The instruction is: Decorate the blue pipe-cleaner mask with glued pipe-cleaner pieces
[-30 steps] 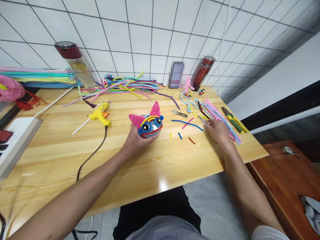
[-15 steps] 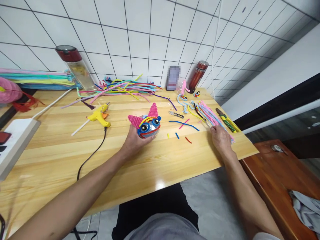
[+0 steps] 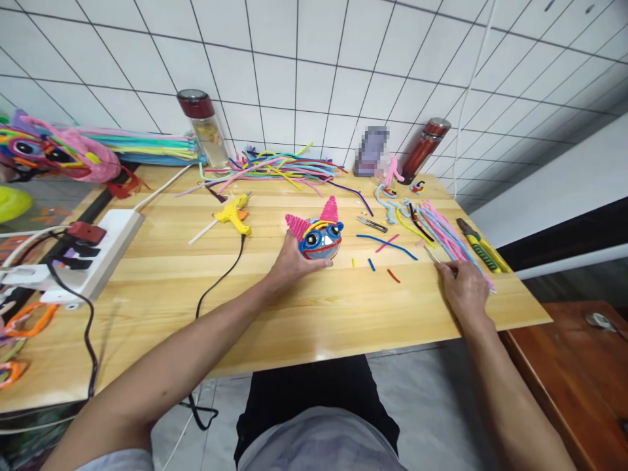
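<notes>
My left hand [image 3: 293, 260] is wrapped around the side and bottom of a small figure head [image 3: 318, 243] with pink pipe-cleaner ears, blue-ringed eyes, yellow brow strips and a red mouth line over a clear round body. Off to the right, my right hand [image 3: 465, 288] is closed on a thin metal tool [image 3: 430, 254] that looks like tweezers, its tip pointing away from me over the table. Past that hand lies a bundle of pink and blue pipe cleaners [image 3: 449, 229]. Short cut pieces, including a blue one [image 3: 371, 265] and a red one [image 3: 394, 276], lie between the hands.
A yellow glue gun [image 3: 234, 214] with its cord lies left of the figure head. Small thread snips [image 3: 371, 224] and pliers [image 3: 481, 248] are farther right. Loose pipe cleaners [image 3: 275, 171], a glass bottle [image 3: 203, 131], a red flask [image 3: 426, 152] and a phone [image 3: 370, 152] line the wall. A power strip [image 3: 105, 255] sits left.
The view has turned left, bringing more of the power strip and a colourful finished-looking figure into sight. My right hand with the metal tool has drawn slightly toward the front edge; the left keeps its hold.
</notes>
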`<state>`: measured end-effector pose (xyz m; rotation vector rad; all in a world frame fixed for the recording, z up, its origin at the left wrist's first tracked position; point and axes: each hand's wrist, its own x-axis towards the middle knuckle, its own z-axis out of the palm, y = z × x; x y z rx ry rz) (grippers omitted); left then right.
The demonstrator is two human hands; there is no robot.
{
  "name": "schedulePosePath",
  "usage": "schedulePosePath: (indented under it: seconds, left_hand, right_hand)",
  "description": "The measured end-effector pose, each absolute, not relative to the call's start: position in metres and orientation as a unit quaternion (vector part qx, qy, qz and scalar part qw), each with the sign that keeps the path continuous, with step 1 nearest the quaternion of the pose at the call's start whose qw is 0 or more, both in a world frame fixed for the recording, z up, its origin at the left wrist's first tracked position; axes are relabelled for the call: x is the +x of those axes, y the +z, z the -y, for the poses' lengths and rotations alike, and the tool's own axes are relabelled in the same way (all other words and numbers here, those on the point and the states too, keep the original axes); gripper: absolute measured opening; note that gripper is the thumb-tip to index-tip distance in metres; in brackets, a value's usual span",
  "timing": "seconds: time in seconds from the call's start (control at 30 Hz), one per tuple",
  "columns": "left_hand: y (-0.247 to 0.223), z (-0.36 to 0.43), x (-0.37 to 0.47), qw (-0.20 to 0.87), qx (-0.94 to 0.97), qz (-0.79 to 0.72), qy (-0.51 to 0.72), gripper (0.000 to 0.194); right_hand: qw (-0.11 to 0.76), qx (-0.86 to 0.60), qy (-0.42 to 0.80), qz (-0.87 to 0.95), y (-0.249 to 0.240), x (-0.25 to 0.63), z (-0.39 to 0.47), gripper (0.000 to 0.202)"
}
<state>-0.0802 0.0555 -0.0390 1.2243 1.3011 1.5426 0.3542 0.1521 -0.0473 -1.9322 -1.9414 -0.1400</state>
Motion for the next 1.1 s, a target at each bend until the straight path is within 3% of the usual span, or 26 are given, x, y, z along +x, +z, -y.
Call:
schedulePosePath:
  seconds: [0.17, 0.3, 0.53, 0.67, 0.93, 1.1]
  left_hand:
    - [-0.043, -0.057, -0.083, 0.384, 0.465, -0.533, 0.593, 0.092]
    - [-0.044, -0.057, -0.086, 0.397, 0.470, -0.534, 0.580, 0.090]
    - [-0.041, -0.056, -0.088, 0.392, 0.475, -0.541, 0.573, 0.080]
    - [-0.040, -0.057, -0.089, 0.410, 0.460, -0.534, 0.580, 0.075]
    - [-0.044, -0.060, -0.089, 0.416, 0.434, -0.520, 0.606, 0.068]
    - [-0.045, -0.060, -0.089, 0.417, 0.433, -0.520, 0.607, 0.067]
  right_hand:
    - [0.214, -0.660, -0.048, 0.719, -0.035, 0.343, -0.140, 0.028]
    - [0.274, -0.612, 0.011, 0.742, -0.008, 0.307, -0.129, 0.028]
    - [0.301, -0.472, 0.384, 0.734, 0.004, 0.171, -0.133, 0.035]
    - [0.308, -0.450, 0.514, 0.662, -0.008, 0.123, -0.143, 0.047]
    - [0.332, -0.416, 0.549, 0.645, -0.007, 0.107, -0.139, 0.041]
    - [0.334, -0.370, 0.578, 0.646, -0.014, 0.110, -0.136, 0.053]
